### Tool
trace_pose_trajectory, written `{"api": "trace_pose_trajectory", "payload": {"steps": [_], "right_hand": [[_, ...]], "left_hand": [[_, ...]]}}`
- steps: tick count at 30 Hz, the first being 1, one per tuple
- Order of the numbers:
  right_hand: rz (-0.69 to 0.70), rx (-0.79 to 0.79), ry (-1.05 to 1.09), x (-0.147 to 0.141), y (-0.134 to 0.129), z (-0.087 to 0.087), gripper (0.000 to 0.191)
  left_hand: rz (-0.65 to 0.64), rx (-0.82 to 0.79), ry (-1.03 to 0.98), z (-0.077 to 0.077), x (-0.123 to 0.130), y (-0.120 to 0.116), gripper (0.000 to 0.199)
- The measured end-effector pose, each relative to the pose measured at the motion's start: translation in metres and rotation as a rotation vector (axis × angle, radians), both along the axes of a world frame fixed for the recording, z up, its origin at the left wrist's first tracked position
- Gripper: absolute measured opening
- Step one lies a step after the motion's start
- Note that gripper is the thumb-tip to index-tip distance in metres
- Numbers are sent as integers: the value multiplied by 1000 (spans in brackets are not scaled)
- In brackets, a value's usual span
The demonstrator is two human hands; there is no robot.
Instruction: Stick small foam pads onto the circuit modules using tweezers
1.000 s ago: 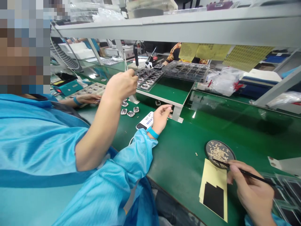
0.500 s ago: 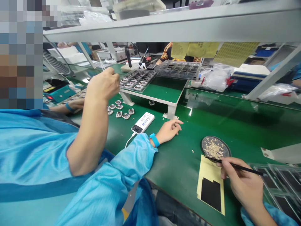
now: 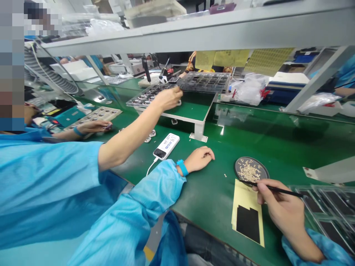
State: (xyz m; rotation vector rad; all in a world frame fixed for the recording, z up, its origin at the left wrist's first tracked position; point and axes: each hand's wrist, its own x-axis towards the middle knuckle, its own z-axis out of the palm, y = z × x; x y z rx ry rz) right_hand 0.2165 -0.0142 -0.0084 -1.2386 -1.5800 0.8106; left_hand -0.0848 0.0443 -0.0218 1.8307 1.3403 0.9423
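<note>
My left hand (image 3: 199, 159) rests on the green table with its fingers loosely curled and nothing visible in them; a blue band circles the wrist. At the right, my right hand (image 3: 283, 203) is closed on black tweezers (image 3: 285, 190). The tweezers' tip lies over the top edge of a yellow sheet (image 3: 240, 194), which bears a black rectangular piece (image 3: 248, 223). Just behind the sheet stands a round dark dish (image 3: 267, 173) with many small beige pieces (image 3: 249, 169). One small beige piece (image 3: 225, 175) lies loose on the table between my hands.
A co-worker's bare arm (image 3: 138, 129) reaches from the left over a raised stand (image 3: 191, 109) holding trays (image 3: 205, 81). A white power bank (image 3: 166, 146) with a cable lies left of my left hand. Clear trays (image 3: 330, 207) sit far right; a shelf (image 3: 194, 31) spans above.
The co-worker's arm has swung down and right to the raised stand. A second hand at the left now shows more fully. My hands keep nearly the same pose; the view has shifted slightly.
</note>
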Motion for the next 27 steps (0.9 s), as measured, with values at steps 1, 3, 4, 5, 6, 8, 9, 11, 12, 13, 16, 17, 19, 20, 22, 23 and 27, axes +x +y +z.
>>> {"api": "trace_pose_trajectory", "payload": {"steps": [1,3,4,5,6,8,9,11,12,13,16,17,19,20,22,23,27], "right_hand": [[-5,-4,-3,0,0,0,28],[-12,-14,-11,1,-1,0,29],[-13,-21,-12,1,-1,0,29],[-13,-27,-12,1,-1,0,29],[-12,-33,-9,1,0,0,29],[-5,-49,5,0,1,-1,30],[3,-61,9,0,2,0,32],[29,-108,11,0,2,0,36],[50,-152,3,-1,1,1,38],[80,-204,-10,-3,0,2,40],[213,-351,-80,-15,-10,5,46],[267,-384,-114,-20,-13,6,48],[365,-442,-157,-32,-20,6,52],[399,-485,-155,-37,-23,5,53],[442,-595,-100,-45,-25,3,58],[460,-648,-63,-48,-25,3,60],[491,-730,-16,-47,-21,9,86]], "left_hand": [[-5,0,13,-1,0,0,22],[-15,-7,34,-2,1,-1,23],[-20,-13,41,-2,1,-1,23],[-27,-21,46,-1,1,-2,23],[-34,-29,51,-1,1,-2,24],[-50,-41,60,0,1,-2,25],[-57,-45,66,1,1,-2,25],[-63,-46,80,1,2,-2,27],[-61,-45,87,1,2,-2,28],[-57,-42,95,1,2,-2,28],[-41,-34,119,-1,4,-3,28],[-37,-32,129,-1,5,-3,28],[-29,-26,148,-2,8,-4,27],[-24,-23,157,-2,9,-4,27],[-15,-15,173,-2,11,-5,26],[-12,-11,178,-2,12,-5,27],[-8,-5,175,-1,12,-5,27]]}}
